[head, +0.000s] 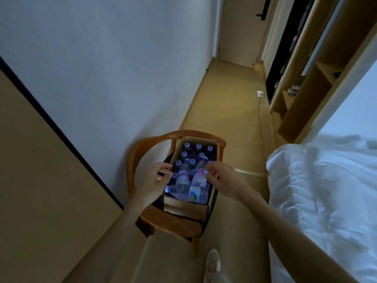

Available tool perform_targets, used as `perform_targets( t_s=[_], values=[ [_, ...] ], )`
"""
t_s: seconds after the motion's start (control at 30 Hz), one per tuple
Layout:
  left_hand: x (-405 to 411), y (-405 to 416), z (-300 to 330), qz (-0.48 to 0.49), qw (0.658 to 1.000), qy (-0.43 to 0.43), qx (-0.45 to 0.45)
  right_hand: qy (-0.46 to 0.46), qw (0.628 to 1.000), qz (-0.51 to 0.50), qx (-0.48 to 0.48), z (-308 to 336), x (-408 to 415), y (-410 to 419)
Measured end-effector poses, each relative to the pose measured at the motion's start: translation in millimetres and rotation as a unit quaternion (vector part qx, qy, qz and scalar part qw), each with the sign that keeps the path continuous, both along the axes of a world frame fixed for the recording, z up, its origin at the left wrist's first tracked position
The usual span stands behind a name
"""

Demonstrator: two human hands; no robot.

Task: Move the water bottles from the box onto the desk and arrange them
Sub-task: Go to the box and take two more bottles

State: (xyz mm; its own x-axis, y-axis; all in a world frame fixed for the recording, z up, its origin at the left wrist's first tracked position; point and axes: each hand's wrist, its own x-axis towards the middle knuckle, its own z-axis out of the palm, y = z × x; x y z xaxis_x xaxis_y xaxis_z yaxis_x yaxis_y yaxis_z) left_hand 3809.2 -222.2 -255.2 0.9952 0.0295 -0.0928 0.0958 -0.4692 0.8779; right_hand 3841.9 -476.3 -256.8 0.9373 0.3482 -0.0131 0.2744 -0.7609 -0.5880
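An open cardboard box (184, 206) sits on a wooden armchair (142, 152) by the wall. Inside stand several clear water bottles with purple caps (198, 147). Two more bottles lie on top of them, one on the left (181, 184) and one on the right (199, 180). My left hand (152, 178) hovers at the box's left side with its fingers spread next to the left lying bottle. At the right lying bottle, my right hand (221, 174) has its fingers curled and apart. Neither hand clearly grips a bottle.
The desk surface (40, 180) with a dark edge runs along the left. A bed with white bedding (326, 190) fills the right. Wooden shelving (306, 88) and a cable with a charger (260, 93) are on the floor beyond. My shoe (212, 262) shows below.
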Motion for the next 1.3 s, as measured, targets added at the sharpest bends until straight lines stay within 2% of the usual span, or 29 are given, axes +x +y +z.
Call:
perform_targets(
  t_s=[0.37,0.57,0.83,1.07,1.3],
  values=[
    [63.2,5.9,-55.3,0.048,0.989,0.130,0.059,0.127,0.991,0.037,0.007,-53.4,120.6,6.9],
    [85.9,22.7,-94.0,-0.013,0.977,0.187,0.102,0.170,0.985,0.030,0.006,-72.1,157.6,15.0],
    [123.5,43.2,-153.9,-0.128,0.952,0.244,0.133,0.194,0.980,-0.042,0.013,-84.5,174.3,26.2],
    [144.1,57.1,-190.5,-0.220,0.919,0.283,0.165,0.209,0.975,-0.073,-0.014,-80.9,190.4,43.5],
    [140.9,65.0,-205.2,-0.232,0.916,0.304,0.117,0.238,0.964,-0.120,-0.007,-92.8,196.9,56.3]
  ],
)
